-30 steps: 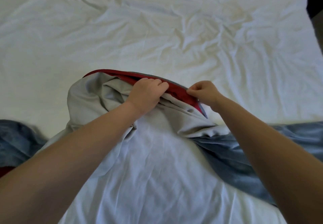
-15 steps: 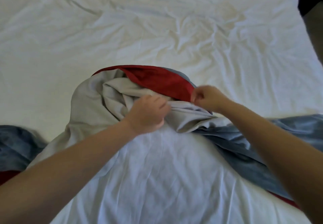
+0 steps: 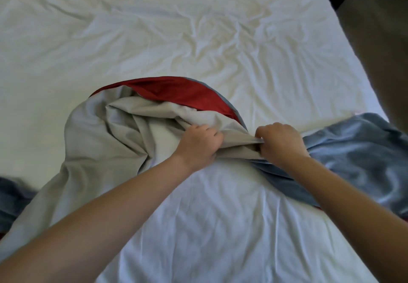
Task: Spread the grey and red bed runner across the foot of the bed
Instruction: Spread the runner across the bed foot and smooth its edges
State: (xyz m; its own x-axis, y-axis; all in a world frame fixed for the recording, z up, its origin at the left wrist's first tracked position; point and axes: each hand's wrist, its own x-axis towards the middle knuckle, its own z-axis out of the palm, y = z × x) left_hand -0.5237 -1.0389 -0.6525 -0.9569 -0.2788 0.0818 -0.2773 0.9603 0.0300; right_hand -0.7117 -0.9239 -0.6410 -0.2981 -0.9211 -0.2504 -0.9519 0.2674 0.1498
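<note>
- The near part of the white bed sheet (image 3: 212,216) is being crossed by two bare forearms.
- The pale grey lining of the bed runner (image 3: 123,132) is being gripped by the left hand (image 3: 198,143), fingers clenched in a fold.
- The same bunched fold is being pinched by the right hand (image 3: 279,142), just beside the left.
- Beyond the hands, the runner's red face is being shown, heaped mid-bed; its blue-grey end is lying at the right edge.

Bedroom, wide bed (image 3: 154,29), rumpled white sheet (image 3: 220,216)

wrinkled white bed (image 3: 154,29); bunched grey and red bed runner (image 3: 114,132) lies across its near part
</note>
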